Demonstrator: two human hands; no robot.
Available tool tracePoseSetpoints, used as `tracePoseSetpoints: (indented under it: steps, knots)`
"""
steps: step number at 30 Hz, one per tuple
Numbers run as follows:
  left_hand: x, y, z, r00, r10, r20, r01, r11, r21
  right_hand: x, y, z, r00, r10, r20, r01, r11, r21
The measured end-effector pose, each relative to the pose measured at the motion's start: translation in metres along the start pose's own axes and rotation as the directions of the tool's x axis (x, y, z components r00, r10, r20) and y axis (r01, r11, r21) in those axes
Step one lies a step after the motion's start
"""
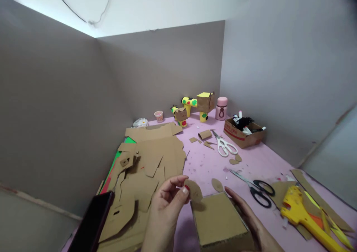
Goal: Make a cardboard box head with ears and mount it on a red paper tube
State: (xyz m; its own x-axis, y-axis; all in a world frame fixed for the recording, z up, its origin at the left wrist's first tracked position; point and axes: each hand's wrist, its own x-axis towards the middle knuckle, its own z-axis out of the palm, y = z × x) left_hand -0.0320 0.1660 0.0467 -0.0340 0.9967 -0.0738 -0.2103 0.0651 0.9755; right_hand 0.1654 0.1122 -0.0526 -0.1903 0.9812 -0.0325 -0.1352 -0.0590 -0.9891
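Note:
My left hand [165,203] pinches a small leaf-shaped cardboard piece [194,191] between thumb and fingers, holding it just above the back left corner of a small cardboard box [219,220]. The box stands on the pink table [206,166] right in front of me. My right hand [249,216] lies along the box's right side, fingers stretched out against it. Another leaf-shaped cardboard piece [216,185] lies on the table just behind the box.
A pile of cut cardboard sheets [147,166] covers the left. A black phone [92,222] lies at the near left. Black-handled scissors [256,190], a yellow glue gun [304,215], white scissors [224,145], an open carton [244,131] and cardboard animal figures [199,105] stand further off. Grey partitions enclose the table.

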Motion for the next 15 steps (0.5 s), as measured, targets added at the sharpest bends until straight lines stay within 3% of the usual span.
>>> tracePoseSetpoints:
  steps: [8,15]
  knots:
    - [-0.042,-0.011,-0.006,0.994,-0.103,0.039,0.1,0.993,0.07,-0.026,0.027,0.008,0.993,0.115,-0.003,-0.115,0.993,0.035]
    - [-0.065,-0.016,-0.003,0.989,-0.146,0.034,0.144,0.987,0.07,-0.029,0.037,0.0,0.996,0.059,0.06,-0.06,0.998,0.015]
